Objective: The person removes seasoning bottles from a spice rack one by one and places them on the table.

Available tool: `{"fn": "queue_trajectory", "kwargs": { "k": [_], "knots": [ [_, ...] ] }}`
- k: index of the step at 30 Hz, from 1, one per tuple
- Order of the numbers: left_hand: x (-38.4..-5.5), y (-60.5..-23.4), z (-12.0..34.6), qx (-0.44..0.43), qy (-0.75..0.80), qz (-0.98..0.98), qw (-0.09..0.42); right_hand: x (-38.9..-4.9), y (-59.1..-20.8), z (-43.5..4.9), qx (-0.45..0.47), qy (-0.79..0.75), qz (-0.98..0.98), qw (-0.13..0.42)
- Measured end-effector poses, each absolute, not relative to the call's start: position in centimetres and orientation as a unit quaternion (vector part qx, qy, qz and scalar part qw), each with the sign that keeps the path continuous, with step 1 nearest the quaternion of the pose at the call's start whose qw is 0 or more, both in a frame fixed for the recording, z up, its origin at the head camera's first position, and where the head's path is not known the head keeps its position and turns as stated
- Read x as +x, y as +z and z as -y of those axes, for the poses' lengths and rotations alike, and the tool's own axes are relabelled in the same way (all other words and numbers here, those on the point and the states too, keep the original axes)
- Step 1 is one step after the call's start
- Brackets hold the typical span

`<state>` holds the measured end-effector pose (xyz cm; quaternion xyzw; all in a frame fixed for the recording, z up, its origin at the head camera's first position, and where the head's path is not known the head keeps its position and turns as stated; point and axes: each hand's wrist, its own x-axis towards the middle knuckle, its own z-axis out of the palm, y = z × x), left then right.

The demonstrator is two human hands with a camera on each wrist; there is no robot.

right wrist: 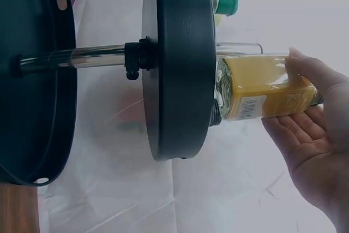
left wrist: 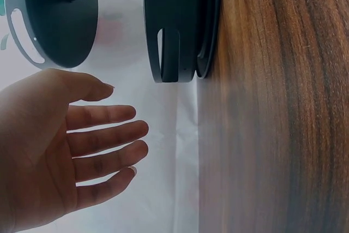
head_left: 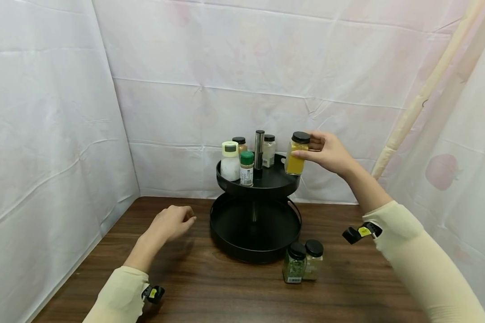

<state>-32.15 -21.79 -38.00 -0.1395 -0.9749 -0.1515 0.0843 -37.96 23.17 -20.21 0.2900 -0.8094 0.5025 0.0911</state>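
Between thumb and fingers my right hand (head_left: 327, 152) grips a square glass spice jar (head_left: 296, 157) of yellow powder with a black lid. In the head view the jar overlaps the right side of the upper tier (head_left: 276, 179) of a black two-tier turntable rack. The right wrist view shows the jar's base (right wrist: 224, 88) close to that tier's rim. My left hand (head_left: 171, 224) hovers left of the lower tier (head_left: 252, 233), holding nothing, its fingers (left wrist: 109, 137) loosely bent and spread apart in the left wrist view.
A white-lidded jar (head_left: 230, 163), a green-capped bottle (head_left: 246, 170) and two black-lidded jars (head_left: 268, 152) stand on the upper tier round the metal post (head_left: 259, 150). Two black-lidded jars of green herbs (head_left: 294, 267) stand on the wooden table (head_left: 226, 296) front right. White cloth (head_left: 226, 67) hangs behind.
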Motion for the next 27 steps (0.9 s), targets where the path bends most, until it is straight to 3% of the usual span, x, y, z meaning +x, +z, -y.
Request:
{"fn": "queue_trajectory", "kwargs": {
  "k": [27],
  "knots": [
    [-31.9,-38.0,21.7,-0.138,-0.154,0.976,0.076,-32.1,-23.7,-26.5,0.306,0.495,0.805,0.114]
  ]
}}
